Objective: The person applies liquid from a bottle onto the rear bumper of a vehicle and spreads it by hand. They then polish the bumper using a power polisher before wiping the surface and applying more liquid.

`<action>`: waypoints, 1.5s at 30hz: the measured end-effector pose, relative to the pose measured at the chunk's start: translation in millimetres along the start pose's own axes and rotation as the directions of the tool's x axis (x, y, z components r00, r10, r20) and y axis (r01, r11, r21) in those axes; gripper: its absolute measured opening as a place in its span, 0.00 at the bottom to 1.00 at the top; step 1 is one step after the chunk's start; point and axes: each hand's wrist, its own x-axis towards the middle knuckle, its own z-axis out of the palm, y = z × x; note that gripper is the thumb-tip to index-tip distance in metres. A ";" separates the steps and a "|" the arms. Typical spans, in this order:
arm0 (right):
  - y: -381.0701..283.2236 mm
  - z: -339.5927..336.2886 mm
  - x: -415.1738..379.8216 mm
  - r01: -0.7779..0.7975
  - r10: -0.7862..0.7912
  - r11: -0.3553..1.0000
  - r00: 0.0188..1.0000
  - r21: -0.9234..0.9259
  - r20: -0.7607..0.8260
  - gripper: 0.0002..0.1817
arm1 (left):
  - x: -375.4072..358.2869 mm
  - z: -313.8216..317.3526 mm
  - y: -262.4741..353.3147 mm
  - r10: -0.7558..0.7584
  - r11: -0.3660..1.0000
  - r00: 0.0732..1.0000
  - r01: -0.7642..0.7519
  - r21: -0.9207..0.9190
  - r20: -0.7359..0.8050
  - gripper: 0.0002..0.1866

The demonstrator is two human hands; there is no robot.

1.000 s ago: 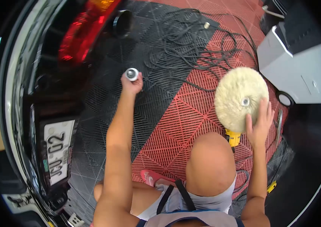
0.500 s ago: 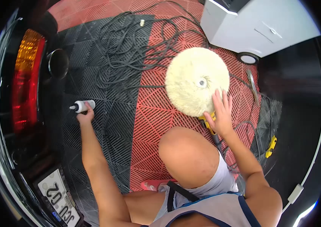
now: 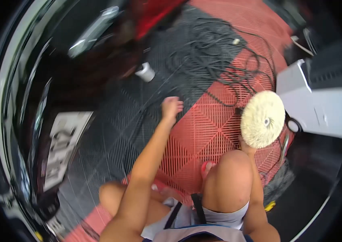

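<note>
My left hand (image 3: 172, 108) is over the mat with its fingers curled together, and nothing shows in it. A white bottle (image 3: 146, 72) stands beyond it to the upper left, apart from the hand, near the car. At the right, my right hand (image 3: 246, 145) is at the lower left edge of the round cream wool pad (image 3: 263, 119) of a polisher. The pad faces up toward me and covers most of that hand's fingers and the tool's body.
Dark cable (image 3: 219, 72) lies in loops on the red and black floor tiles (image 3: 195, 137). A car with a licence plate (image 3: 64, 149) is at the left. A white wheeled cabinet (image 3: 324, 109) stands at the right. A yellow tool (image 3: 270, 206) lies at the lower right.
The view has turned toward the car. My left hand has let go of the bottle and come away from it. My right hand has moved from the pad's face to beneath its edge.
</note>
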 end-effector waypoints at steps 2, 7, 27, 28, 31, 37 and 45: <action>18.6 9.5 -2.1 -0.052 0.051 0.998 0.998 0.019 0.036 0.30 | -47.4 12.0 -14.9 -0.025 0.996 0.988 0.011 0.091 0.151 0.10; -73.5 -129.8 22.7 -0.479 0.165 0.673 0.840 0.563 0.517 0.19 | -193.1 11.7 -14.9 0.011 0.864 0.929 -0.194 0.464 0.369 0.12; -277.6 -451.3 -107.2 -0.977 -0.662 -0.147 -0.019 -0.154 0.749 0.51 | -559.0 32.8 332.1 0.502 0.683 0.861 -0.454 0.573 0.084 0.16; -276.3 -447.6 -108.4 -0.991 -0.602 -0.066 -0.052 -0.114 0.797 0.51 | -570.6 27.7 333.6 0.476 0.700 0.878 -0.413 0.582 0.050 0.16; -280.7 -422.3 -116.9 -0.978 -0.392 0.209 -0.084 0.000 0.916 0.51 | -602.3 18.9 354.0 0.384 0.687 0.922 -0.254 0.681 -0.043 0.15; -286.7 -442.0 -139.5 -0.939 -0.454 0.299 -0.297 -0.170 0.840 0.52 | -647.4 11.6 388.0 0.302 0.705 0.888 0.036 0.708 -0.346 0.10; -346.6 -499.9 -114.2 -0.432 -0.217 0.891 -0.130 0.141 0.967 0.23 | -628.5 -83.4 399.3 0.516 0.752 0.800 -0.252 0.609 -0.306 0.13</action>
